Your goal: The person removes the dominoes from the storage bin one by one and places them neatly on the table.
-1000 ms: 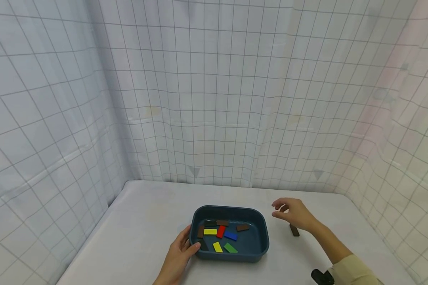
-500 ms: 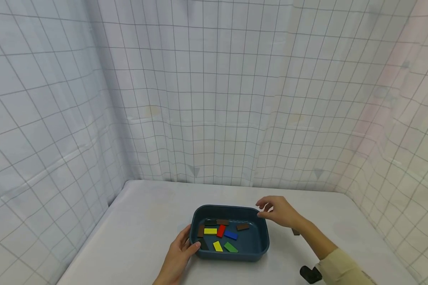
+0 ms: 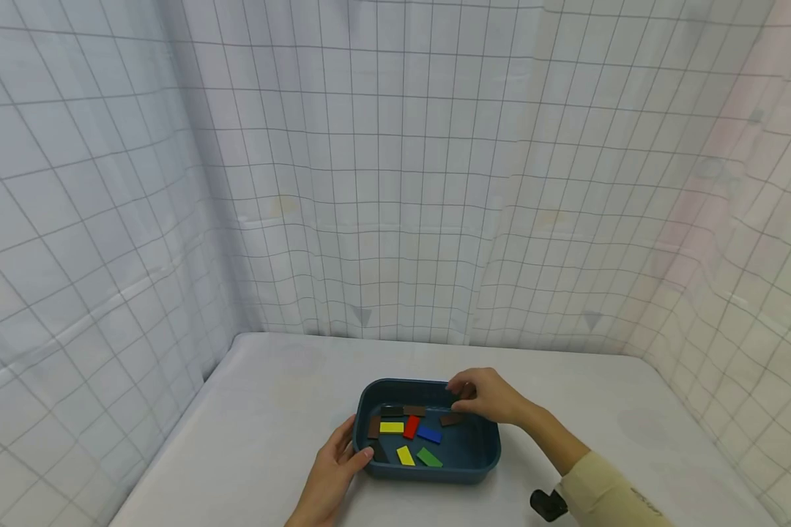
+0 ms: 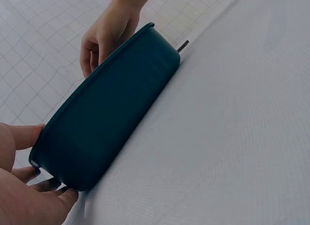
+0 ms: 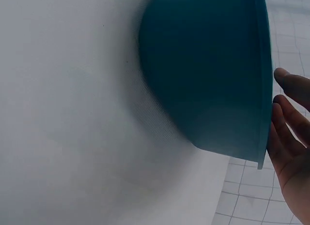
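A dark blue-green plastic tub (image 3: 428,474) stands on the table with several flat rectangular blocks inside. Among them are a red block (image 3: 411,427), a blue block (image 3: 429,435), a green block (image 3: 429,457) and a yellow block (image 3: 392,427). My left hand (image 3: 329,472) grips the tub's left end, thumb at the rim and fingers against the outer wall. Over the tub's right half reaches my right hand (image 3: 488,395), fingers loosely bent, close to a brown block (image 3: 450,420). Nothing shows held in it; in the right wrist view the tub wall partly covers its fingers.
White cloth covers the table (image 3: 290,395), and a gridded white curtain (image 3: 395,219) hangs around three sides. Beyond the tub, a thin dark block (image 4: 183,46) lies on the cloth in the left wrist view; my right forearm hides it from the head view.
My right hand has moved left, from beside the tub to over its inside. Its forearm now covers the dark block on the table. The left hand and tub have stayed put.
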The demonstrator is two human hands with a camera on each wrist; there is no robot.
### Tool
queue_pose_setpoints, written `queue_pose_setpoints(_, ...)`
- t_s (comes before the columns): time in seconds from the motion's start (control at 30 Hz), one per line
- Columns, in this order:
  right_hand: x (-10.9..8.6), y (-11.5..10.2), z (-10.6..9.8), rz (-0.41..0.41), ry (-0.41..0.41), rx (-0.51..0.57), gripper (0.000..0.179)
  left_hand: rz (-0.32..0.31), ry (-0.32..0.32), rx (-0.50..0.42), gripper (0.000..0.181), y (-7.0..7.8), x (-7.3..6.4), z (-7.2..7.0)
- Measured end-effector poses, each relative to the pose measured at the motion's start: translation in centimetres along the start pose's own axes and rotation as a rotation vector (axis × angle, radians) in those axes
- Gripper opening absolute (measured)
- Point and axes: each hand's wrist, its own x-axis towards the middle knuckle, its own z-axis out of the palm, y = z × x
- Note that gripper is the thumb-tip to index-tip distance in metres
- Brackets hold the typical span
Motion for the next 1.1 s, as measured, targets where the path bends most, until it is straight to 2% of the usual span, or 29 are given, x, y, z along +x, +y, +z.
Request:
queue_pose_setpoints(0.13,0.5,0.3,0.8,0.030,-0.044,-0.003,0.027,-0.005,-0.010,-0.005,0.080,-0.2,0.1,0.1)
queue_pose_setpoints(0.57,1.3,0.1,3.1,0.059,-0.224,-0.168,0.027,-0.010,-0.030,-0.025,0.082,-0.6,0.0,0.1)
queue_pose_setpoints(0.83,1.6,0.1,3.7,0.044,-0.227,-0.297,0.022,-0.005,-0.029,-0.031,0.081,-0.5,-0.1,0.0)
queue_pose_setpoints(0.97,1.8,-0.2,3.7,0.040,-0.206,-0.320,0.018,-0.017,-0.025,-0.038,0.083,-0.3,-0.1,-0.1)
queue_pose_setpoints(1.1,1.9,-0.3,3.7,0.027,-0.223,-0.289,0.015,-0.022,-0.019,-0.038,0.083,-0.3,-0.1,-0.2)
